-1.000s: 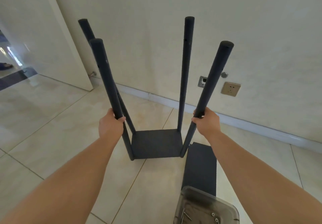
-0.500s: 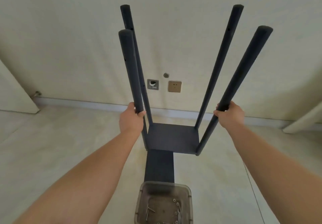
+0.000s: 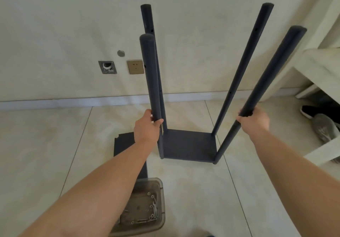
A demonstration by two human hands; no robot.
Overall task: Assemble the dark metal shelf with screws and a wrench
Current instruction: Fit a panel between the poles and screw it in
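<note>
I see the dark shelf frame (image 3: 189, 145) standing on the tiled floor, its four posts running long-axis upward, my left hand (image 3: 146, 130) and right hand (image 3: 254, 121) each curled around a near post. Below my left fingers lie a loose dark panel (image 3: 123, 144) and a clear box of screws (image 3: 143, 207); shoes (image 3: 323, 126) sit right of my right fingers.

Single head cam, wide-angle, looking forward and down from standing height over both forearms. Faces the wall past the shelf frame (image 3: 189, 144), which sits mid-view at arm's length. Clear parts tray (image 3: 145, 207) near the bottom edge, nearer the camera than the frame.
</note>
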